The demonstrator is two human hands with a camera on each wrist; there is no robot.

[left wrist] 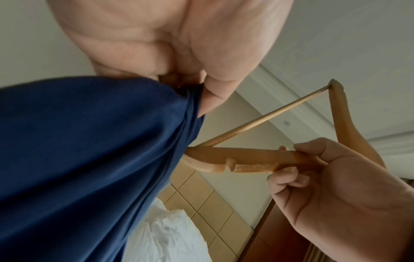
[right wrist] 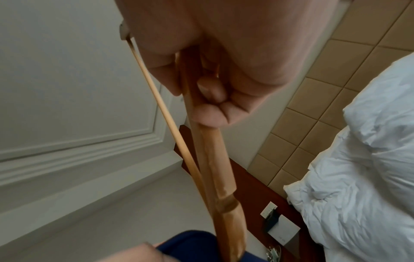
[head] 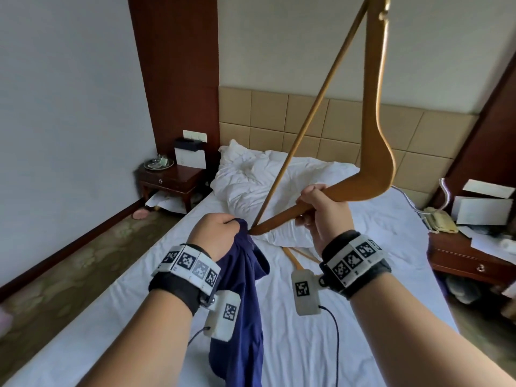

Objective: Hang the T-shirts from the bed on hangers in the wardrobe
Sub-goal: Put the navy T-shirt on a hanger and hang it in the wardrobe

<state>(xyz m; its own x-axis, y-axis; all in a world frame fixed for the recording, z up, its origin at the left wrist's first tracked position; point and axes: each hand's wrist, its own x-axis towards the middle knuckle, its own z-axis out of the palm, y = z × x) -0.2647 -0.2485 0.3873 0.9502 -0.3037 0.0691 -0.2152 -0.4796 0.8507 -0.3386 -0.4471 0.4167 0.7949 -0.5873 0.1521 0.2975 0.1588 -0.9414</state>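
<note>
- Navy-blue cotton T-shirt (head: 245, 289): bunched at its top edge in the closed left hand (head: 215, 233), held above the bed; the rest of the cloth hangs straight down, its lower end out of view at the bottom of the head view.
- Light-brown wooden clothes hanger (head: 360, 188) with a thin round crossbar: the right hand (head: 321, 210) is curled tightly round one shoulder arm. That arm's tip points left and slightly down and touches the gathered shirt just beside the left hand's fingers (left wrist: 210, 95); whether the tip is inside the cloth cannot be told.
- Orientation of the hanger: tilted steeply, long axis running from the shirt up and to the right; the far arm and crossbar rise to the top of the head view.
- Second wooden hanger (head: 296, 256): lies on the sheet beyond the right wrist, largely hidden by it.
- White-sheeted bed (head: 363, 317): rumpled white duvet (head: 251, 180) at the head end, against a beige padded headboard (head: 321, 121).
- Dark wood nightstand (head: 170, 180) at the left bears a tray; a second dark wood nightstand (head: 472, 261) at the right bears a cream telephone (head: 441, 220) and papers.
- Room: pale walls, dark wood panels, patterned carpet.
</note>
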